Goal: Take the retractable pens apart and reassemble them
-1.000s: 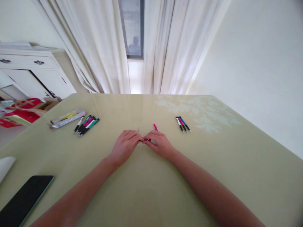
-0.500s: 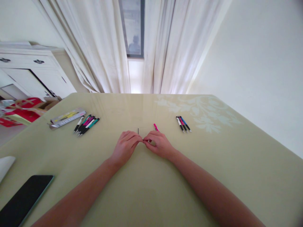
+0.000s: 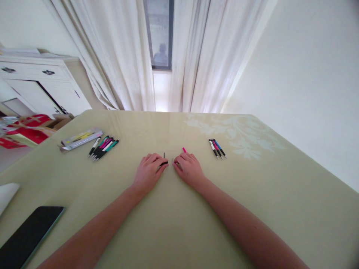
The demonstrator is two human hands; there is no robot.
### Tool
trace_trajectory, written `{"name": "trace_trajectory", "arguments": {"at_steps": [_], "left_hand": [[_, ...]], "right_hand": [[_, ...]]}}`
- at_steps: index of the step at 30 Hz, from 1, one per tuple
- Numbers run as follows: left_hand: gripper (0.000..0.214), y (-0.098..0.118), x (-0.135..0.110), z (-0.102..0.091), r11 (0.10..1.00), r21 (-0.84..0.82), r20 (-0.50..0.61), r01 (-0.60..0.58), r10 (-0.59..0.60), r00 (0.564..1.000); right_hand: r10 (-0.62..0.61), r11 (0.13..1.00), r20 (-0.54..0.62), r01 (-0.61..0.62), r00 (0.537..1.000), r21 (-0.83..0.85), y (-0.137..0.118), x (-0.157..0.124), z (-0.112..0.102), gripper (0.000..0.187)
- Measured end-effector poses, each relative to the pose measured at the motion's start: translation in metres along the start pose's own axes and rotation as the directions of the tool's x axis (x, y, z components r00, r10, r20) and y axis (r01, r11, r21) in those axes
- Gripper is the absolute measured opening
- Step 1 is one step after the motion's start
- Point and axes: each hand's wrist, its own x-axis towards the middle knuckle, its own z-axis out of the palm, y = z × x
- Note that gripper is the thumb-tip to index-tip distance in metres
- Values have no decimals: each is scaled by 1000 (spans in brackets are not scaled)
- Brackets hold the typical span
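My left hand (image 3: 147, 172) pinches a short black pen grip (image 3: 163, 163) between thumb and fingers, low over the table. Just beyond those fingertips lies a thin dark rod (image 3: 164, 155), like a pen refill, partly hidden by the hand. A small gap to the right, my right hand (image 3: 190, 170) is closed with thumb and fingertips together near the tabletop. Whatever is in that pinch is too small to make out. Behind its knuckles a pink pen barrel (image 3: 184, 150) shows only in part.
Several pens (image 3: 103, 148) lie bunched at left beside a grey pen box (image 3: 81, 140). Three pens (image 3: 217, 148) rest at right. A black phone (image 3: 30, 237) and a white object (image 3: 8, 195) are at the near left of the table (image 3: 174, 224).
My hands were touching at the fingertips and have moved slightly apart. The black grip now shows in my left hand. My right hand has dropped its fingertips toward the table.
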Motion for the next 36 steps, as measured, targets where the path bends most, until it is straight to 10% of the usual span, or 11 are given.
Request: {"name": "trace_trajectory", "arguments": {"at_steps": [9,17,25,36], "left_hand": [[14,6,-3,-7,961,-274,-247,-25,-46,968],[22,6,-3,-5,893,-443,-64,79,-119,991],[26,-3,3,1,972,-232,6,39,-38,999],[18,-2,2,0,977,-205,41,67,-59,997]], "right_hand": [[-81,972,-80,97,993,213,3,-2,-3,14],[-167,945,-100,189,981,268,1,-3,-9,19],[174,985,-140,-172,975,29,3,-2,1,11],[183,982,-109,-187,977,-30,2,-2,1,15]]}}
